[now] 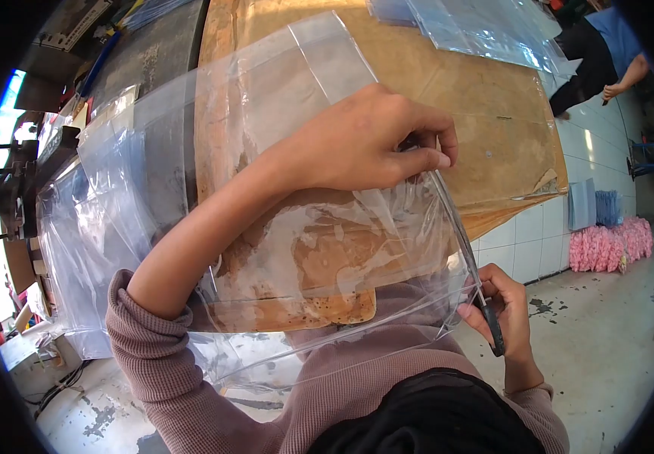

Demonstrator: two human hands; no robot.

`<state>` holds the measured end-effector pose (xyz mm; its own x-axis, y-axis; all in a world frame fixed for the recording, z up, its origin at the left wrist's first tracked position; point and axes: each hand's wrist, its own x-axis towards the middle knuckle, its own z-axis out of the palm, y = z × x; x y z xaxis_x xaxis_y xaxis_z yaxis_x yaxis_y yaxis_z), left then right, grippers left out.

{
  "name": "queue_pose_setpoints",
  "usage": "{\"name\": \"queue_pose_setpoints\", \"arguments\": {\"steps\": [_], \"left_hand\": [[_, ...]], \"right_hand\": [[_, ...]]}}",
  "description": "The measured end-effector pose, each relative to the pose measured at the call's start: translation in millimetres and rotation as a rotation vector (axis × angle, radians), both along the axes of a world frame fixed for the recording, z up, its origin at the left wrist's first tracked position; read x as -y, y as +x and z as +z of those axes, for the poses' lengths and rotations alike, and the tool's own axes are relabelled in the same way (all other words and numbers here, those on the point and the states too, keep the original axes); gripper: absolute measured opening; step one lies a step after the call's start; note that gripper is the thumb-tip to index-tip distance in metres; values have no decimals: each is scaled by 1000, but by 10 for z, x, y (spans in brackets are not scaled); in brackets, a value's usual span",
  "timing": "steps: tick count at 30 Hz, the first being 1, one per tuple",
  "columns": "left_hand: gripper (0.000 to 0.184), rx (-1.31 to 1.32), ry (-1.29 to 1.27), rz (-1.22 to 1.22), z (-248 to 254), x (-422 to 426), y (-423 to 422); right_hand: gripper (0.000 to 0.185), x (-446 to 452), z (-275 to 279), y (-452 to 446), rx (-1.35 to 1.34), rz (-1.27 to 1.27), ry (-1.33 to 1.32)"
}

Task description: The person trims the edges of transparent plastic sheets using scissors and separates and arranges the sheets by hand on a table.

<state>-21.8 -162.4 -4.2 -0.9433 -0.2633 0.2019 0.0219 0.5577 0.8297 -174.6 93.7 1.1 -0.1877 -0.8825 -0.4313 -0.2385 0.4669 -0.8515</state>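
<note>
Across the brown-covered surface (493, 144), clear plastic sheeting (266, 91) is lying creased, spilling past the surface's near edge. Off the surface's far right corner, a person in blue (610, 38) is showing partly. Pink bundles (607, 246) are sitting right of the surface. Left hand (383, 136), above the surface: pinching a narrow dark strip (459, 231), kind unclear. Right hand (507, 303), off the surface's near right corner: gripping the strip's black end.
</note>
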Motion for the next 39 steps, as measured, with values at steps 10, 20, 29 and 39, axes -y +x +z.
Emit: {"name": "queue_pose_setpoints", "arguments": {"steps": [10,20,29,39], "left_hand": [[11,-30,26,-5,-25,6,-8],[11,-152,-56,-8,-40,54,25],[10,-97,-108,-2,-15,93,46],[9,-103,-37,23,-21,81,41]], "right_hand": [[34,-8,-16,34,-61,-6,-12],[34,2,4,10,109,-53,51],[31,-18,-35,-34,148,8,-15],[31,97,-17,-14,20,35,-31]]}}
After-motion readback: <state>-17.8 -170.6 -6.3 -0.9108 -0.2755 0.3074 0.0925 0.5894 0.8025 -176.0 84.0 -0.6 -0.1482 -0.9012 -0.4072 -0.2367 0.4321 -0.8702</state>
